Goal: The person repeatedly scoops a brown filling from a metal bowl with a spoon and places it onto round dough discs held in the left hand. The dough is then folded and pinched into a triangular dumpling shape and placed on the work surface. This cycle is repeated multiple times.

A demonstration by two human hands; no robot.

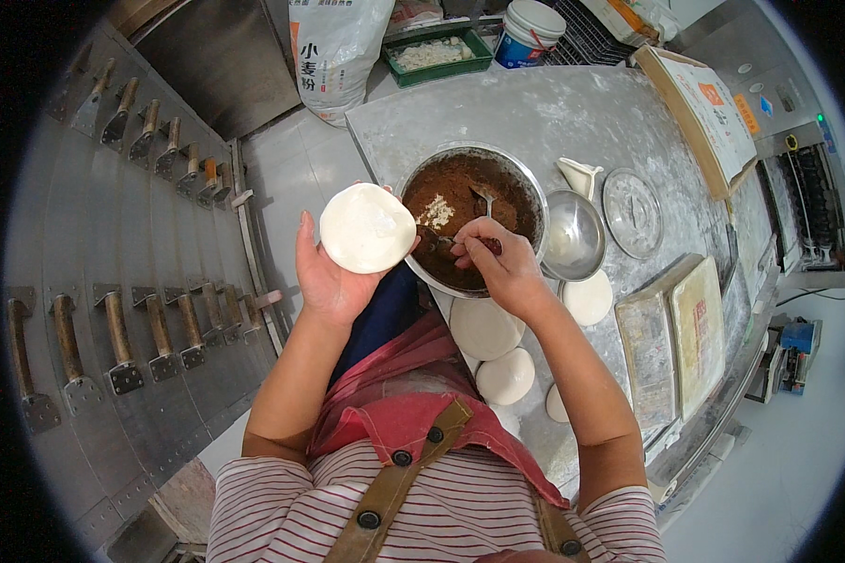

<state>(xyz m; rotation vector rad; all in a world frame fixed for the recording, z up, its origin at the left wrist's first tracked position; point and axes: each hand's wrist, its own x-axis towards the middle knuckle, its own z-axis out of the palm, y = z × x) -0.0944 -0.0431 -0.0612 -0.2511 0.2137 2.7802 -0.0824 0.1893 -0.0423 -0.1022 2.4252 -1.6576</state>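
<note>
A flat round of pale dough (pixel 367 228) rests on the palm and fingers of my left hand (pixel 338 285), just left of a large metal bowl (pixel 475 149). Brown filling (pixel 458 176) with a pale powdery patch lies in the bowl. My right hand (pixel 500 260), over the bowl's near side, grips the handle of a spoon (pixel 433 241) whose dark head is by the left rim. A second metal spoon (pixel 489 200) stands in the filling. Dough rounds (pixel 505 376) lie on the table below the bowl, and one (pixel 586 298) is right of it.
Right of the bowl on the floured metal table (pixel 493 105) are a small steel bowl (pixel 574 236), a round metal lid (pixel 632 213), folded dough (pixel 579 176) and two flat blocks (pixel 697 338). A cardboard box (pixel 704 112), green tray (pixel 436 70), bucket (pixel 528 32) and flour sack (pixel 338 56) stand farther off.
</note>
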